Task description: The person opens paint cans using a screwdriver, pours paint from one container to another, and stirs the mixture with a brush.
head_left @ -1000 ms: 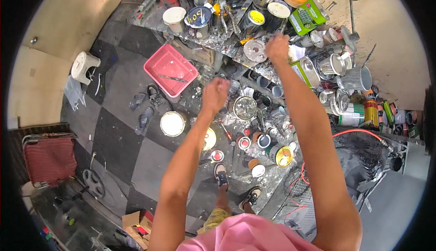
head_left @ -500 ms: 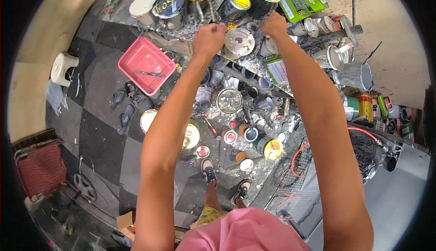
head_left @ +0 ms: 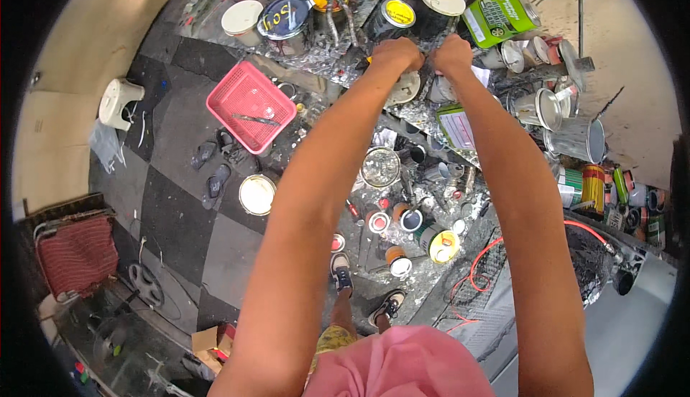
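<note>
Leftmost, a white stool stands on the floor; next, a pink basket. The left hand, fingers curled, partly covers a round lid on the bench; its grip cannot be determined. Just beside it, the right hand is likewise curled, any held item hidden, near a green can.

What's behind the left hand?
Part of a pale, round, paint-stained disc shows past the left hand; the hand and left forearm cover the rest.
</note>
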`<control>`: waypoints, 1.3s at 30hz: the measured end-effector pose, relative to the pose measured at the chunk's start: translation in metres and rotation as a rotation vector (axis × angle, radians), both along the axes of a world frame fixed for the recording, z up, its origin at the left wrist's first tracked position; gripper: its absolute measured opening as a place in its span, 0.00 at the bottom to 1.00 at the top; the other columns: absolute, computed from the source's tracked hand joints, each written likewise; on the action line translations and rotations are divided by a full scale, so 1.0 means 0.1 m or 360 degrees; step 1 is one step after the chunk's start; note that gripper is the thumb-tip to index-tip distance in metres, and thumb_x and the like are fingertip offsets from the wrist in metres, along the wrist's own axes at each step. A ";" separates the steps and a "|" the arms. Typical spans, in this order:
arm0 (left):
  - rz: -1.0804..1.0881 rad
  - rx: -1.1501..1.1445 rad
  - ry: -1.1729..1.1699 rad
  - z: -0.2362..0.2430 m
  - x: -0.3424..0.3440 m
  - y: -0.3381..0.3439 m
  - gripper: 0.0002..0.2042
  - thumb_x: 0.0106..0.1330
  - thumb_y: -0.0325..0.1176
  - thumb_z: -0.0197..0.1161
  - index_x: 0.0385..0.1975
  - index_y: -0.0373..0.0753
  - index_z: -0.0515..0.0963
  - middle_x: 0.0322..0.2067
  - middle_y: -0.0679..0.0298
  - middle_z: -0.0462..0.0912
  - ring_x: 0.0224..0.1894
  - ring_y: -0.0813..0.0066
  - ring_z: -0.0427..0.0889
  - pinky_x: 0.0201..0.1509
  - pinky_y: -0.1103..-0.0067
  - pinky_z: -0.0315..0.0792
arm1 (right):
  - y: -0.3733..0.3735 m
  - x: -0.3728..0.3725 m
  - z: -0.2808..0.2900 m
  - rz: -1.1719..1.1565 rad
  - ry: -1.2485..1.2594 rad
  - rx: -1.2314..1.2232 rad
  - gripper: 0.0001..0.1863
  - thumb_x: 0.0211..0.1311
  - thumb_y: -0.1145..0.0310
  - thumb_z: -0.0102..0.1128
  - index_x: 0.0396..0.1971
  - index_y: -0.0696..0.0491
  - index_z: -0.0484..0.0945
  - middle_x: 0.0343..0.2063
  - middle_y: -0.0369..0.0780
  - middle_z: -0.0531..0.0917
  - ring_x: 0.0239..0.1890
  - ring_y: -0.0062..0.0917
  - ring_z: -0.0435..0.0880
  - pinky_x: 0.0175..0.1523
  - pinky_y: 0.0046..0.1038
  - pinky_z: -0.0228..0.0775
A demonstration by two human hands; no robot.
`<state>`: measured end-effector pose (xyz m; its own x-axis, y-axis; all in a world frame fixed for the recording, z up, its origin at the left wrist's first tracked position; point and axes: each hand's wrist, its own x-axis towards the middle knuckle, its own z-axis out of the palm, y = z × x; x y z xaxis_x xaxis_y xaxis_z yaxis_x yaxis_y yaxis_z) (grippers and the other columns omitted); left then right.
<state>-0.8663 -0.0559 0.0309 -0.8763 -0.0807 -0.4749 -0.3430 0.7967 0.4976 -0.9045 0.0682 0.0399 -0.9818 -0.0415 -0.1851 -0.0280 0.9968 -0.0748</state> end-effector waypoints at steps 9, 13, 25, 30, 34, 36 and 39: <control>-0.0003 -0.0136 0.0173 -0.17 0.02 0.00 0.25 0.63 0.40 0.66 0.59 0.38 0.78 0.65 0.48 0.71 0.70 0.48 0.66 0.68 0.60 0.69 | -0.03 0.09 0.00 -0.0023 0.0086 -0.0061 0.15 0.56 0.69 0.63 0.43 0.58 0.85 0.45 0.54 0.87 0.51 0.45 0.87 0.56 0.39 0.80; -0.0195 -0.0129 0.0364 0.07 0.08 -0.02 0.20 0.63 0.37 0.64 0.52 0.34 0.82 0.58 0.42 0.77 0.62 0.46 0.77 0.65 0.61 0.73 | -0.09 0.11 0.03 -0.0029 0.0080 -0.0061 0.15 0.57 0.69 0.63 0.44 0.59 0.85 0.47 0.54 0.86 0.53 0.44 0.86 0.57 0.38 0.80; 0.0355 0.0704 0.1322 0.55 2.13 -0.63 0.15 0.77 0.33 0.48 0.49 0.34 0.82 0.43 0.57 0.82 0.47 0.67 0.80 0.58 0.71 0.72 | -0.13 0.14 -0.08 0.0000 0.0108 -0.0042 0.14 0.58 0.68 0.62 0.41 0.60 0.86 0.45 0.51 0.87 0.50 0.41 0.88 0.55 0.37 0.81; 0.1019 0.1391 0.0911 0.46 3.60 -0.40 0.21 0.83 0.41 0.43 0.47 0.29 0.79 0.47 0.59 0.79 0.54 0.71 0.78 0.64 0.69 0.72 | 0.28 -0.30 -0.29 0.0069 0.0245 -0.0075 0.13 0.51 0.63 0.65 0.31 0.57 0.84 0.28 0.45 0.90 0.37 0.34 0.92 0.48 0.33 0.83; 0.1192 0.1523 0.0427 -0.10 4.84 -0.16 0.23 0.81 0.47 0.47 0.53 0.31 0.78 0.51 0.58 0.81 0.56 0.69 0.79 0.65 0.67 0.74 | 0.36 -0.25 -0.35 0.0035 0.0446 0.0067 0.15 0.51 0.59 0.67 0.29 0.57 0.85 0.27 0.42 0.90 0.36 0.33 0.92 0.49 0.33 0.82; 0.1207 0.1363 0.0225 -0.21 5.39 -0.03 0.21 0.82 0.42 0.46 0.49 0.29 0.79 0.50 0.57 0.80 0.54 0.69 0.80 0.62 0.71 0.76 | 0.26 0.18 -0.24 0.0046 0.0598 -0.0664 0.15 0.58 0.60 0.65 0.34 0.57 0.87 0.31 0.47 0.89 0.36 0.37 0.90 0.45 0.33 0.81; 0.1140 0.1437 0.0055 -0.44 6.11 0.12 0.20 0.82 0.41 0.47 0.49 0.30 0.81 0.50 0.57 0.80 0.53 0.68 0.81 0.60 0.72 0.76 | 0.05 1.74 0.01 0.0434 0.0940 -0.1226 0.11 0.66 0.65 0.61 0.36 0.57 0.85 0.31 0.50 0.87 0.34 0.42 0.89 0.41 0.34 0.79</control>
